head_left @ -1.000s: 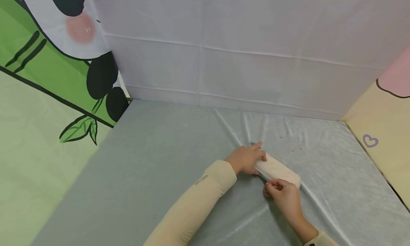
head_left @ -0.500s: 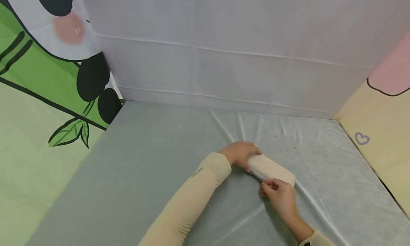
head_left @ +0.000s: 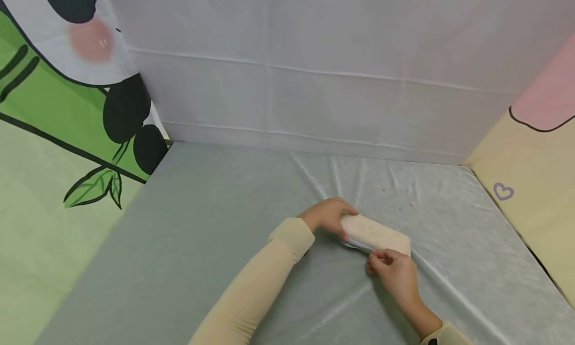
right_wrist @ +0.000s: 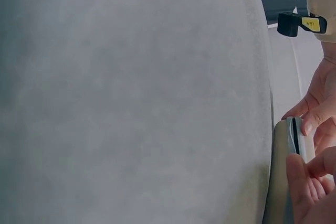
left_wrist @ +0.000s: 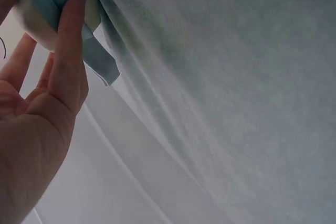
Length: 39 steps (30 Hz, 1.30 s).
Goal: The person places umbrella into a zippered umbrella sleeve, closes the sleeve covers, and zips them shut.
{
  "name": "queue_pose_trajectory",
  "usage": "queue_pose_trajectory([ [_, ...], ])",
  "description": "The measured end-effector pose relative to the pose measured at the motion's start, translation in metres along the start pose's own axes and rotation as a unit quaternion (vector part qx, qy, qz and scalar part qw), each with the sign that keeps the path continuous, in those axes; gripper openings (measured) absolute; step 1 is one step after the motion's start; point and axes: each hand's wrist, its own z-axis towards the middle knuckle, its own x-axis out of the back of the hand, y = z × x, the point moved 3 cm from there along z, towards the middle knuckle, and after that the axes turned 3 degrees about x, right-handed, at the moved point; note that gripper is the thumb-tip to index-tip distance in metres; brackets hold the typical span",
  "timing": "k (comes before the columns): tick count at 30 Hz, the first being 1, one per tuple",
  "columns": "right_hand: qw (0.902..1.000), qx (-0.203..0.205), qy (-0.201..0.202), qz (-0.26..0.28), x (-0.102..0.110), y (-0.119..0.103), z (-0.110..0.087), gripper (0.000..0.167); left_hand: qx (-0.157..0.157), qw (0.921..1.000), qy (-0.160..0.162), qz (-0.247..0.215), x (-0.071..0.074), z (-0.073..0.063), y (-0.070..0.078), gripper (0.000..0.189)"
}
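A cream zippered pouch, like a pencil case, lies slanted on the grey cloth. My left hand holds its far left end, thumb on the near side and fingers over the far side. In the left wrist view a blue-grey fabric tab sticks out of that end beside the fingers. Along the near side runs a blue zipper, parted in a dark slit between the hands. My right hand pinches at this zipper near the pouch's right end; the zipper pull is hidden by the fingers.
Grey velvety cloth with creases covers the table. A pale fabric wall stands behind it, with printed panels at the sides. A few small reddish specks lie beyond the pouch. A black wrist camera sits on my left sleeve.
My left hand has slid left off the pouch's top to its end, so more of the cream surface shows. The right hand keeps its pinch at the zipper. The whole head view has shifted slightly.
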Motion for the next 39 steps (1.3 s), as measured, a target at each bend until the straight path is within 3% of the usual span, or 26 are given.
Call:
queue_pose_trajectory([
  [12,0.9994,-0.004,-0.009,0.033,-0.004,-0.002,0.000,0.006,0.013,0.9996,0.025,-0.010,-0.002,-0.007,-0.003,0.064],
  [19,0.9957,-0.020,-0.023,0.088,-0.010,0.001,0.000,0.006,0.010,0.9993,0.035,-0.010,-0.005,-0.009,-0.003,0.063],
  [39,0.9953,-0.007,-0.023,0.094,-0.013,-0.002,0.000,0.008,0.009,0.9992,0.038,-0.005,-0.005,-0.011,0.001,0.062],
])
